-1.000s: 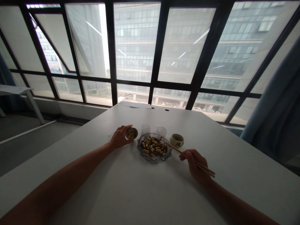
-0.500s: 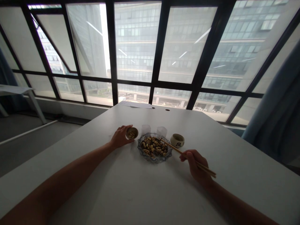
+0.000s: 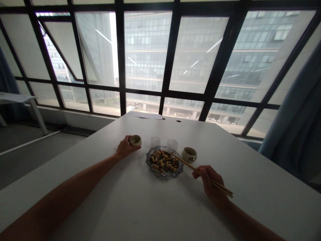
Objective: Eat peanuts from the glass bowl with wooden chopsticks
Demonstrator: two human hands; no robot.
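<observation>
A small beige cup [image 3: 135, 142] is held at its left side by my left hand [image 3: 124, 147], upright, left of the glass bowl. The scalloped glass bowl [image 3: 149, 169] holds many peanuts [image 3: 163, 161]. Wooden chopsticks [image 3: 187, 163] are gripped in my right hand [image 3: 212, 182], their tips over the peanuts at the bowl's upper right. A second beige cup [image 3: 189, 155] with a dark mark stands just right of the bowl. Behind the bowl are two translucent containers, one at the left [image 3: 155, 142] and one at the right [image 3: 172, 144].
The white table [image 3: 140, 207] stretches toward large windows. Papers [image 3: 144, 115] lie at its far edge, near two dark round spots. Another white table [image 3: 15, 97] stands at the far left. A blue curtain [image 3: 291, 117] hangs at the right.
The cup in my left hand has gone from tilted toward the camera, with peanuts showing inside, to upright and slightly further left. My right hand and the chopsticks have hardly moved.
</observation>
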